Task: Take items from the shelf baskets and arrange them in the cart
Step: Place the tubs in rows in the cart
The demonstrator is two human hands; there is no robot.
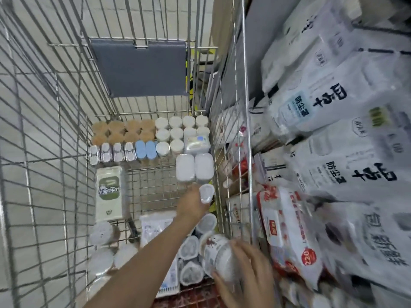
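Holding: left hand (193, 204) reaches down into the wire cart (66, 152), fingers curled round a small white lidded cup (206, 193), clear of the cart floor, near the right wall.
Right hand (246, 266): fingers spread and wrapped round a clear-walled jar (219, 255) with a white label bearing red print, lying tilted at the cart's near right corner.
Cup look: white, rounded-rectangular top, glossy film; no print legible.
Far edge, left: tan-lidded round tubs (123, 131), eight counted, two rows of four.
Far right corner: white-lidded round jars (184, 130), about ten, count unsure at the edges.
Second row: four silver foil packs (112, 152), two pale blue lids (145, 150).
Right wall, mid: two white rectangular tubs (194, 168) side by side, just beyond the held cup; one wipes pack (196, 144) beyond them.
Left wall, mid: one green-and-white tissue pack (109, 190).
Near right: four dark-filled lidded cups (191, 258) visible, partly covered by the left forearm.
Near left corner: three white round lids (102, 233); blurred.
Shelf baskets (249, 196): outside the right wall; large white bags (333, 103) with black characters, a red-and-white wipes pack (287, 225); motion blur, lower right indistinct.
Cart far end: grey flap (140, 67), folded up.
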